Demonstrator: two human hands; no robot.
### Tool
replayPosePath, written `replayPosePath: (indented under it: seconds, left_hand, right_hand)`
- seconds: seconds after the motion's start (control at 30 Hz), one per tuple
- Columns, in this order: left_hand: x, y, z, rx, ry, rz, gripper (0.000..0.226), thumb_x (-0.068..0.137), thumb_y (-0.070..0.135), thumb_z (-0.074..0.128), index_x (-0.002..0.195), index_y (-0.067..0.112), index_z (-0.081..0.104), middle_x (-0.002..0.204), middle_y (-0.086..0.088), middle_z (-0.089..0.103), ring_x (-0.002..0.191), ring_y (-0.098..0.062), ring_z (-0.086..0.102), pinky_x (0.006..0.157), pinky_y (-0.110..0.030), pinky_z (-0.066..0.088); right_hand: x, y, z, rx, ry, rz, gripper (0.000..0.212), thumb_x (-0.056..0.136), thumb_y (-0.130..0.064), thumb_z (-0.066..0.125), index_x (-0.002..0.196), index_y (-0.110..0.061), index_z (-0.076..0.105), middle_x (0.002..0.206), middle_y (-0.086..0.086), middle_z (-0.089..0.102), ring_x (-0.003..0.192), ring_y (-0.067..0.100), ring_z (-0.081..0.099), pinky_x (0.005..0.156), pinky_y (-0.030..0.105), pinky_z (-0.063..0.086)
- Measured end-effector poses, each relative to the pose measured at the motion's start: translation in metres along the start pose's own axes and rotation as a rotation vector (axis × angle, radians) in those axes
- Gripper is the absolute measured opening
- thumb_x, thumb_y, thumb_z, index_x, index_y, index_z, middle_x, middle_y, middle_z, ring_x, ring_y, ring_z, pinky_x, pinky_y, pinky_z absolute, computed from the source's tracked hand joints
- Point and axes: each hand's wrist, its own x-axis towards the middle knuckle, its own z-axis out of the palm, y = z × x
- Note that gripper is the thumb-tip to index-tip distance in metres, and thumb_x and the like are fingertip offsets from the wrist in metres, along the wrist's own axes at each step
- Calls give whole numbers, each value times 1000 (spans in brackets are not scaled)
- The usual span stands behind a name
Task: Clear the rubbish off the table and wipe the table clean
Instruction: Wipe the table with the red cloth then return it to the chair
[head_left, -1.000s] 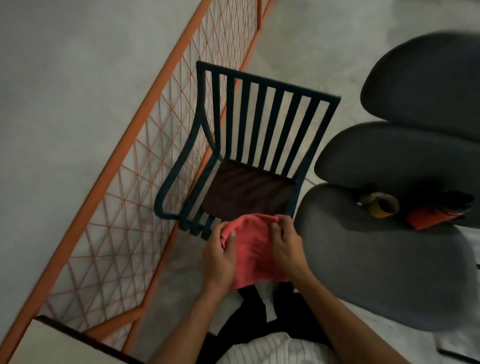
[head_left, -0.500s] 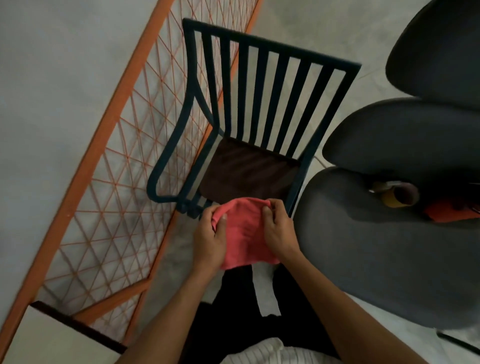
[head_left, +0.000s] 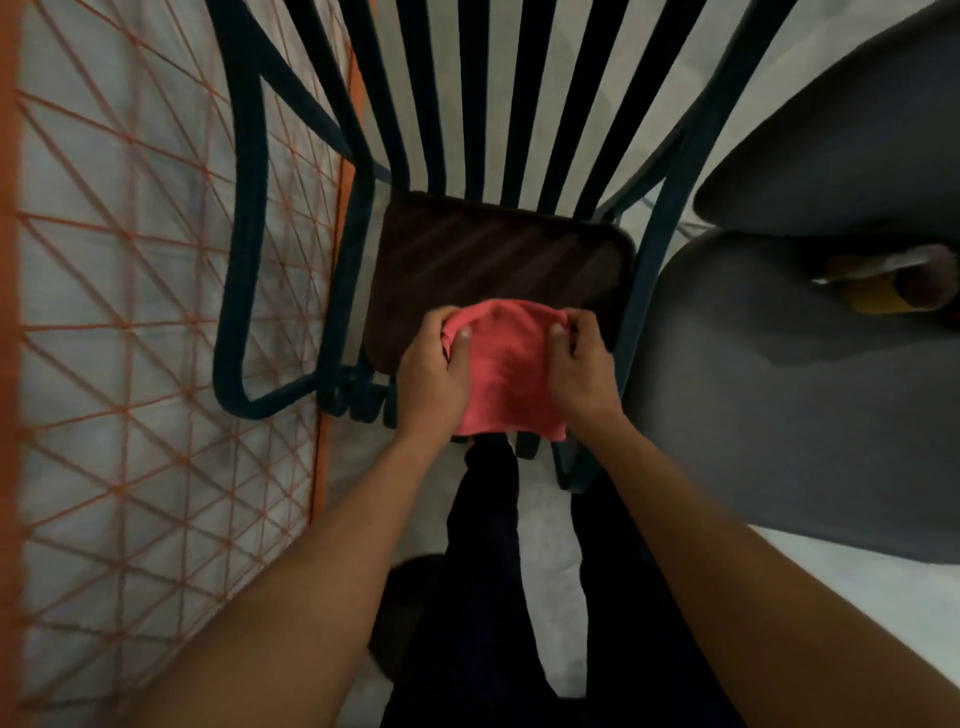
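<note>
Both of your hands hold the red cloth (head_left: 506, 374) in front of you, over the near edge of the chair's seat. Your left hand (head_left: 434, 376) grips the cloth's left side, fingers curled round a bunched fold with the thumb pressed on top. Your right hand (head_left: 582, 374) pinches the right side the same way, thumb on the upper face and fingers tucked behind. The cloth hangs between them, its lower edge loose above your dark trousers (head_left: 483, 597).

Just beyond the cloth stands a dark teal slatted chair (head_left: 249, 218) with a brown seat pad (head_left: 483, 260), its back slats running toward the far side. To the left of the chair stands an orange wire-mesh panel (head_left: 130, 338). To the right lies the grey counter (head_left: 779, 415), rounded at its edges, with another grey rounded surface overlapping it farther off. On the counter at the far right rests a yellowish roll-shaped piece of rubbish (head_left: 878, 291), blurred and partly cut by the frame edge.
</note>
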Motion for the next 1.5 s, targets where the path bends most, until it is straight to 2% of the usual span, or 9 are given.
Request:
replayPosePath:
  seconds: [0.2, 0.33, 0.47, 0.57, 0.73, 0.87, 1.03, 1.23, 1.5]
  left_hand:
    - [79, -37, 37, 18, -16, 18, 30, 105, 40, 47, 130, 26, 53, 117, 9, 62, 101, -6, 58, 88, -29, 50]
    - [129, -66, 71, 6, -17, 71, 30, 105, 37, 47, 131, 23, 54, 120, 9, 62, 106, -5, 57, 90, -21, 47]
    - [158, -89, 97, 25, 24, 112, 34, 104, 35, 48, 132, 17, 56, 124, 4, 63, 110, -5, 57, 85, 1, 33]
    - [174, -103, 113, 81, 23, 168, 36, 102, 33, 49, 132, 14, 56, 125, -3, 63, 109, -8, 58, 81, 3, 31]
    - [179, -113, 123, 195, 3, 195, 36, 101, 32, 51, 132, 13, 56, 123, -6, 60, 99, -7, 57, 71, -2, 34]
    - [179, -117, 120, 282, -28, 186, 40, 101, 33, 53, 137, 15, 52, 129, -9, 55, 100, -20, 63, 70, -25, 43]
    - [175, -116, 107, 335, -74, 126, 52, 98, 37, 57, 146, 21, 42, 136, -7, 46, 95, -11, 56, 65, -27, 44]
    - [149, -110, 82, 343, -162, 24, 66, 97, 35, 59, 154, 30, 27, 154, -9, 30, 132, -32, 48, 93, -40, 50]
    - [87, -59, 49, 260, -174, -64, 62, 98, 38, 58, 152, 36, 28, 157, 3, 25, 137, -27, 41, 102, -40, 44]
  right_hand:
    - [73, 15, 37, 35, 20, 15, 22, 105, -31, 39, 119, -19, 51, 82, -10, 57, 65, 0, 52, 49, 6, 37]
    - [130, 33, 58, 21, 31, 20, 25, 103, -30, 40, 123, -19, 50, 95, -2, 61, 74, 5, 56, 64, 23, 44]
    - [169, 51, 76, -3, 33, 56, 28, 102, -29, 40, 126, -20, 50, 104, 4, 63, 92, 20, 62, 83, 36, 53]
    - [187, 64, 89, -15, 53, 101, 28, 102, -32, 39, 126, -20, 49, 105, 4, 63, 93, 22, 62, 83, 39, 53]
    - [192, 74, 105, -58, 75, 201, 31, 102, -35, 37, 128, -23, 47, 109, 9, 64, 98, 31, 63, 86, 43, 52]
    - [187, 74, 107, -41, 93, 222, 32, 101, -34, 37, 130, -26, 44, 112, 6, 62, 97, 29, 64, 87, 48, 54]
    - [174, 71, 99, -97, 65, 119, 51, 94, -25, 45, 144, -28, 35, 138, 6, 47, 105, 17, 53, 84, 33, 43]
    - [138, 61, 85, -91, -29, 141, 63, 95, -35, 48, 152, -33, 22, 143, 10, 38, 114, 24, 51, 98, 44, 47]
    - [67, 29, 36, -147, -267, 94, 59, 98, -48, 48, 151, -33, 26, 133, 7, 55, 112, 26, 58, 97, 46, 50]
